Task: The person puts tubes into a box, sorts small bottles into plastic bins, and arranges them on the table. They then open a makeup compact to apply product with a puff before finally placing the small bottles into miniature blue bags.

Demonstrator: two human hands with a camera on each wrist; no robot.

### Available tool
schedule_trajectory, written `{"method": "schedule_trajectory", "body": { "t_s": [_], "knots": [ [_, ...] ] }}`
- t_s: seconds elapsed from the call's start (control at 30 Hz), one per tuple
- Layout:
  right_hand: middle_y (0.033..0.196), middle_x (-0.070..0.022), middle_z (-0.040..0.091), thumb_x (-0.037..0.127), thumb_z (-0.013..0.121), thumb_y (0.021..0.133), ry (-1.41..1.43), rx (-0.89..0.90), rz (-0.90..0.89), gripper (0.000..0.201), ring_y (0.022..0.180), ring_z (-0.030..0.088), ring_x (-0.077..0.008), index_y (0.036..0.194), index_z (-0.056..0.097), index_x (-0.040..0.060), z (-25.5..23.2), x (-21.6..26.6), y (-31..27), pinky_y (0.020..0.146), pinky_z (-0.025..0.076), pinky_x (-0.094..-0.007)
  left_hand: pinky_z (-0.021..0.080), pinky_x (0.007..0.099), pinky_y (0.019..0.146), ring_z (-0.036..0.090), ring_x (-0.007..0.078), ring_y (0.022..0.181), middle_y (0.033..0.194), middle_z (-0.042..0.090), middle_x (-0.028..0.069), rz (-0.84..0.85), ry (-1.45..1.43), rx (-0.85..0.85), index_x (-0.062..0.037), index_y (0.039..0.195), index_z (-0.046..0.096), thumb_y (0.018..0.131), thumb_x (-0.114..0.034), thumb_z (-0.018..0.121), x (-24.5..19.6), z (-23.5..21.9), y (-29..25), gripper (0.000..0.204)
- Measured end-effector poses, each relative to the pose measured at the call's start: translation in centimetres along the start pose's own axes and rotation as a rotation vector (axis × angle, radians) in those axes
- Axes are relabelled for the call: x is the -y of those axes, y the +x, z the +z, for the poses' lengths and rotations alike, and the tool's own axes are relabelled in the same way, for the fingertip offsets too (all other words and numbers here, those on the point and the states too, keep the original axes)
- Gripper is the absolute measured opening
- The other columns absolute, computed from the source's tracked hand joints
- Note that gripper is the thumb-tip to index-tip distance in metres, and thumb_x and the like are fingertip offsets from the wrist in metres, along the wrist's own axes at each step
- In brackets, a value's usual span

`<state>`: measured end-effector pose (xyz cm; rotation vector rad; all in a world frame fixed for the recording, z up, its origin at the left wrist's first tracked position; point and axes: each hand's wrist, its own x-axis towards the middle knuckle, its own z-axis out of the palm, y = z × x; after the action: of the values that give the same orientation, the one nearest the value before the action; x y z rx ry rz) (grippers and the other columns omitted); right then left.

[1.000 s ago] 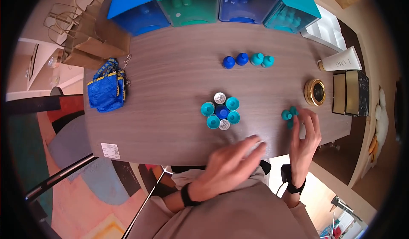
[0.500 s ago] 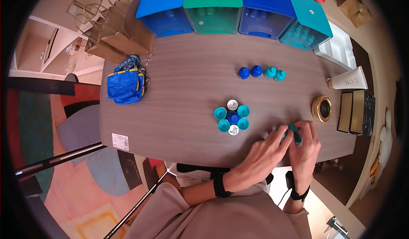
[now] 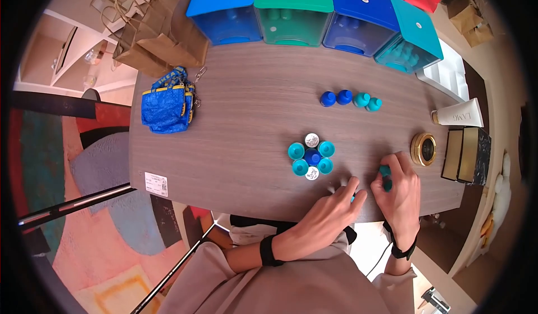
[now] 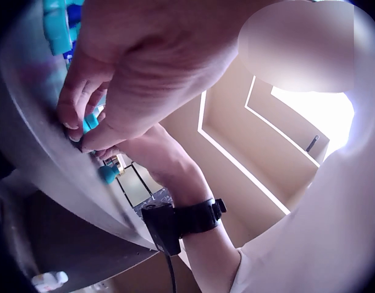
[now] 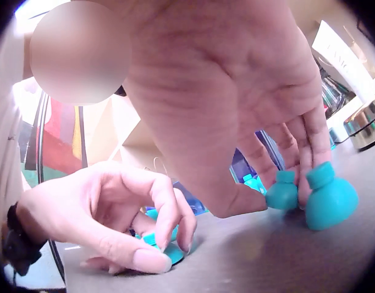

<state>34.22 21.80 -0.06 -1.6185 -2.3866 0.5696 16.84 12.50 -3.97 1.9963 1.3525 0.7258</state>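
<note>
My left hand (image 3: 328,210) pinches a teal piece (image 5: 174,253) between thumb and fingers, low over the table's near edge. To its right, my right hand (image 3: 400,193) curls its fingers round a small bottle-shaped teal piece (image 5: 282,192), the thumb against it. A second teal piece (image 5: 331,198) stands beside those fingers. Left of both hands, a ring of teal cups (image 3: 296,151) and two white-topped pieces (image 3: 311,140) surrounds a blue piece (image 3: 312,156). Farther back, two blue pieces (image 3: 328,98) and two teal pieces (image 3: 361,100) form a row.
Coloured bins (image 3: 294,17) line the back. A blue bag (image 3: 165,109) and paper bags (image 3: 179,39) are at the left. At the right are a gold-rimmed jar (image 3: 423,149), a white tube (image 3: 459,114), a box (image 3: 468,157) and a white tray (image 3: 448,70).
My left hand reached the teal pieces by my right hand, then drew back left with one. My right hand's fingers are more curled. The head view has shifted.
</note>
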Motion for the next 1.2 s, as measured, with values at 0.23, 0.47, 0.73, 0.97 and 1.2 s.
{"method": "schedule_trajectory", "body": {
  "t_s": [0.23, 0.47, 0.73, 0.97, 1.2],
  "knots": [
    [0.105, -0.0182, 0.067, -0.005, 0.071, 0.088, 0.173, 0.008, -0.153, 0.023, 0.085, 0.070, -0.0425, 0.111, 0.067, -0.0025, -0.8, 2.9, 2.8, 0.073, 0.056, -0.0476, 0.062, 0.0426, 0.068, 0.073, 0.0332, 0.088, 0.130, 0.051, 0.0234, 0.053, -0.070, -0.004, 0.0085, 0.126, 0.057, 0.084, 0.011, 0.066, 1.3, -0.7, -2.0, 0.044],
    [0.107, -0.0140, 0.075, -0.009, 0.081, 0.085, 0.475, -0.021, -0.320, 0.019, 0.094, 0.076, -0.0330, 0.102, 0.073, -0.0030, 0.3, 5.5, 7.3, 0.083, 0.059, -0.0392, 0.061, 0.0403, 0.066, 0.070, 0.0272, 0.079, 0.122, 0.055, 0.0163, 0.073, -0.141, -0.039, 0.0059, 0.117, 0.065, 0.085, 0.007, 0.069, 2.4, -1.7, -4.0, 0.032],
    [0.107, -0.0126, 0.078, -0.006, 0.084, 0.087, 0.596, 0.252, -0.397, 0.014, 0.093, 0.075, -0.0277, 0.097, 0.074, -0.0027, 1.9, 5.9, 10.7, 0.085, 0.057, -0.0361, 0.056, 0.0361, 0.059, 0.066, 0.0192, 0.070, 0.094, 0.060, 0.0050, 0.118, -0.125, -0.212, -0.0040, 0.103, 0.071, 0.088, -0.006, 0.079, 3.7, -2.4, -5.6, 0.017],
    [0.105, -0.0093, 0.077, -0.001, 0.086, 0.090, 0.645, 0.412, -0.392, 0.011, 0.094, 0.072, -0.0208, 0.096, 0.077, -0.0020, 1.6, 5.7, 12.2, 0.084, 0.057, -0.0345, 0.056, 0.0353, 0.059, 0.066, 0.0196, 0.070, 0.095, 0.064, 0.0051, 0.167, -0.214, -0.278, -0.0030, 0.102, 0.073, 0.088, -0.008, 0.083, 4.9, -2.4, -5.5, 0.018],
    [0.105, -0.0098, 0.076, -0.002, 0.082, 0.092, 0.579, 0.438, -0.412, 0.008, 0.094, 0.073, -0.0255, 0.098, 0.078, -0.0034, 1.7, 6.0, 12.0, 0.083, 0.057, -0.0350, 0.058, 0.0353, 0.062, 0.068, 0.0206, 0.075, 0.100, 0.063, 0.0072, 0.168, -0.242, -0.276, -0.0010, 0.108, 0.072, 0.088, -0.003, 0.080, 5.2, -2.3, -5.8, 0.022]
  ]
}}
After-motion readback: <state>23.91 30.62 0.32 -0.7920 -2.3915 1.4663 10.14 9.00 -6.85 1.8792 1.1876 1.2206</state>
